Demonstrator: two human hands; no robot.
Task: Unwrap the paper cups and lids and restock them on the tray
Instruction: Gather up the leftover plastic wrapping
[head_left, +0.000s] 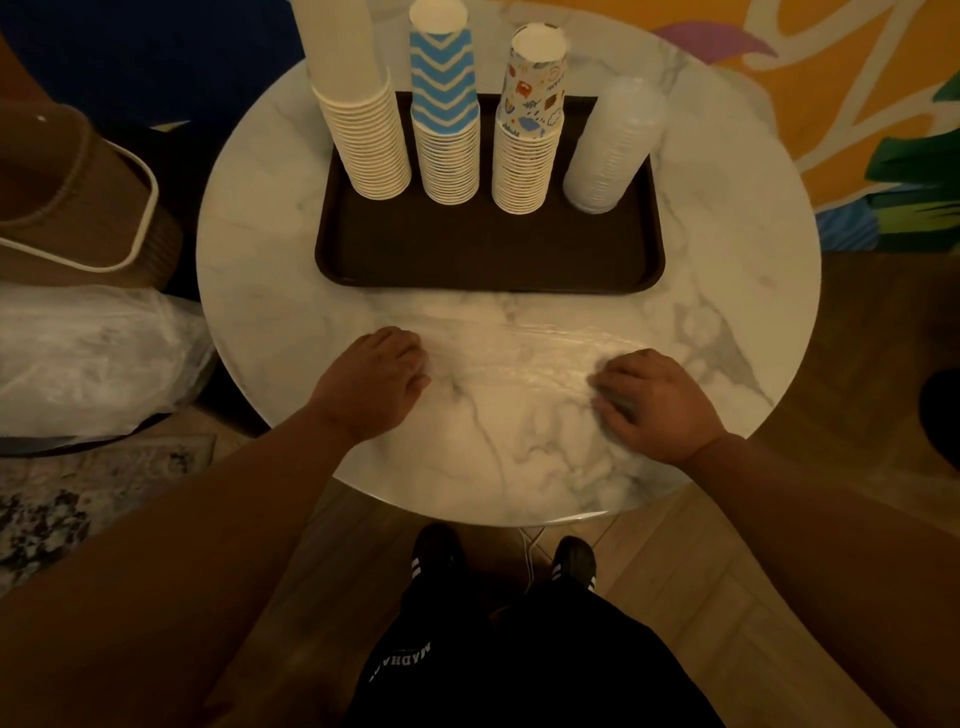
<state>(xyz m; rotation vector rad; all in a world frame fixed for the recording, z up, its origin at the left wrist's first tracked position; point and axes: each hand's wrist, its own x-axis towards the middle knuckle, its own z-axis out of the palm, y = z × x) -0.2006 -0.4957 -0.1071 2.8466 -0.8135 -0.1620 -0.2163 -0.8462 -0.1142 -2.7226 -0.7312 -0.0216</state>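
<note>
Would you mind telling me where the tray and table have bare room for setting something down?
The tray's near half is bare, between the four stacks and its front rim. Its back row is crowded: plain cups, chevron cups, patterned cups and lids. The table is bare right of the tray; the near strip holds clear wrap under both hands.

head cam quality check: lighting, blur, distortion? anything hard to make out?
Head view: dim, warm light with a soft sheen on the marble table; wide-angle bending at the edges, so the cup stacks lean outward. Left hand and right hand look soft. The clear wrap between them is faint, its edges hard to trace. The lid stack looks hazy.
</note>
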